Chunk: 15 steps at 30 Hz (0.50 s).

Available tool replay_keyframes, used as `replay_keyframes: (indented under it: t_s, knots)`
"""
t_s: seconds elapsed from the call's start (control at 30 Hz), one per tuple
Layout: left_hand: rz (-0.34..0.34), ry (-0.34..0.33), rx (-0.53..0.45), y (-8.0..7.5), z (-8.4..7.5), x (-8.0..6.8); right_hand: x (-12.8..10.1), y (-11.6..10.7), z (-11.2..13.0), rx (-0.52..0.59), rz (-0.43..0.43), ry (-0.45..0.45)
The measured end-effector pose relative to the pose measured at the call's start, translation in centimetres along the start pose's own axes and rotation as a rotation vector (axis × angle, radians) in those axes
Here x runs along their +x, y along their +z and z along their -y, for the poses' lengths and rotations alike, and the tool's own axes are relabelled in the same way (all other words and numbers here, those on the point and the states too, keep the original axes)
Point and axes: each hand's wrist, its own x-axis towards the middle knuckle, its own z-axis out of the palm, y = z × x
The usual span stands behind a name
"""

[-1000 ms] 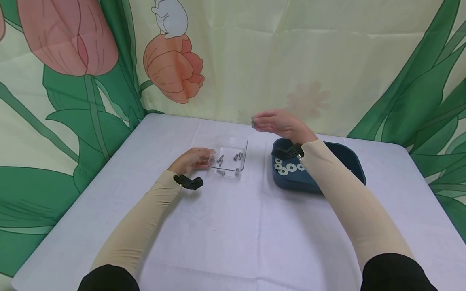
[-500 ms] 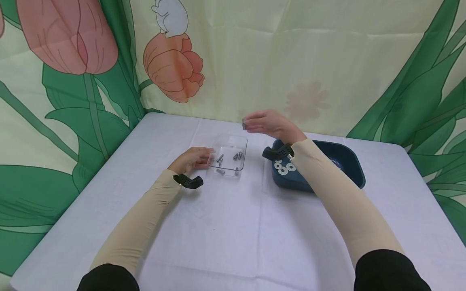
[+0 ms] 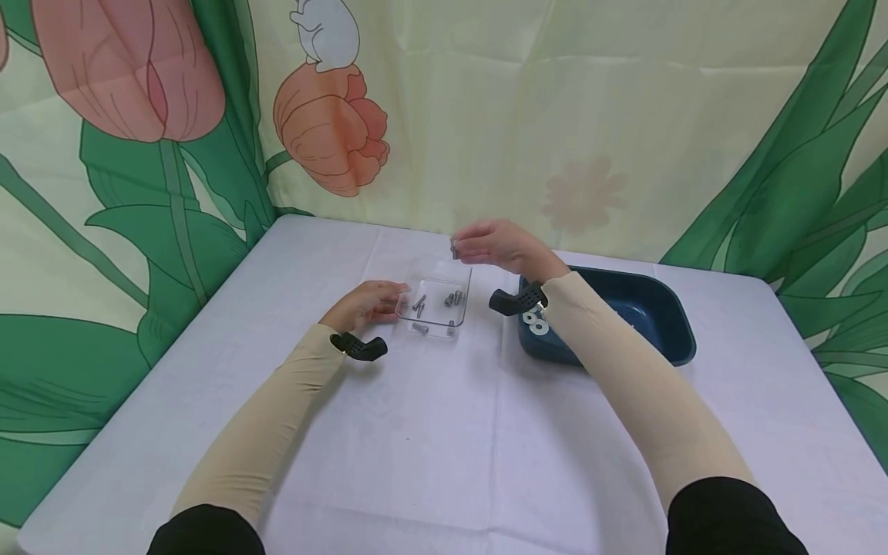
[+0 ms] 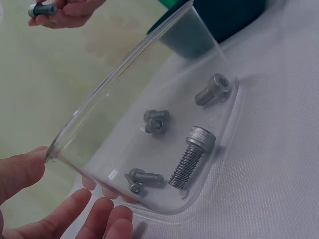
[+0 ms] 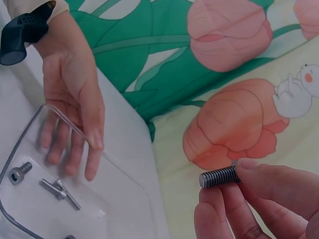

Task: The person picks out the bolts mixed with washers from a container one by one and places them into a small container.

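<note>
My right hand point(image 3: 505, 248) pinches a grey socket-head bolt point(image 5: 219, 176) between thumb and fingertips. In the head view it is raised just beyond the back right of a clear plastic box point(image 3: 466, 307). The bolt's threaded end sticks out past the fingers. At the box's left side is my left hand point(image 3: 365, 304), thumb at the rim and fairly straight fingers against the outer wall. Several bolts lie inside the box, among them a large bolt point(image 4: 192, 158) and a shorter bolt point(image 4: 213, 89) in the left wrist view.
To the right stands a dark blue tray point(image 3: 683, 327), partly hidden by my right forearm. White washers point(image 3: 539, 327) lie at its left end. A white cloth covers the table point(image 3: 416, 447), and a printed curtain point(image 3: 610, 116) hangs behind it.
With the bolt, my right hand has moved left and slightly down, from above the tray's left end toward the clear box. The left hand and the box have stayed in place.
</note>
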Motion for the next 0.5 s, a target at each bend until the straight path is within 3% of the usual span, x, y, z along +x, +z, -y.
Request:
replay_keyframes:
  t_s: [0.5]
  knots:
    - [-0.001,-0.012,-0.016,0.0,0.0,0.2,0.6,0.8,-1.4,-0.016,0.024,0.040]
